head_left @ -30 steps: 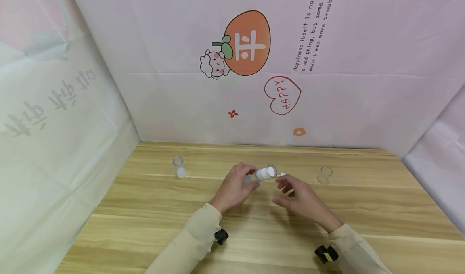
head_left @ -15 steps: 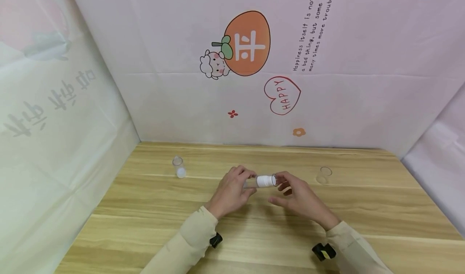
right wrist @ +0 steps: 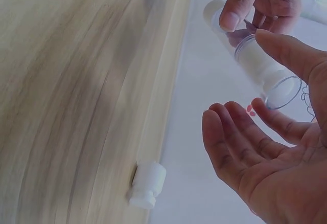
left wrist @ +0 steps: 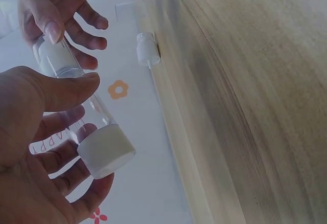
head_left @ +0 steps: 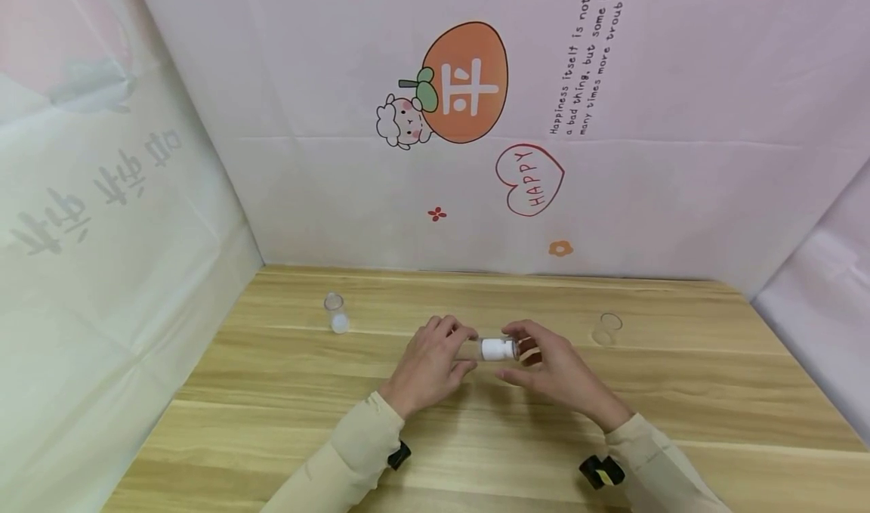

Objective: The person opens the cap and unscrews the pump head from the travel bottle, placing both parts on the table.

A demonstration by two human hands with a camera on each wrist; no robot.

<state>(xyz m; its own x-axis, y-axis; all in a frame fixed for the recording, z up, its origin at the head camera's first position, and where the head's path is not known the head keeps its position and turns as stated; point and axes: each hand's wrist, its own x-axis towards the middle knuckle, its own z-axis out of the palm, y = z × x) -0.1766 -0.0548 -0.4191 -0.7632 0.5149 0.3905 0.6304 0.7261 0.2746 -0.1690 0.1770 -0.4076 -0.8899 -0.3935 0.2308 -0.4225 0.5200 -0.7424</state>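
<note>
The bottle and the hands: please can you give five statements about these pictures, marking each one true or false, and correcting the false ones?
1. The left hand holds the bottle. True.
2. The right hand is at one end of the bottle. True.
3. A small white piece is on the table. True.
4. The bottle stands upright on the table. False: it is held lying sideways in the head view.
5. In the head view, the clear cup is on the left part of the table. False: the clear cup is on the right part.
</note>
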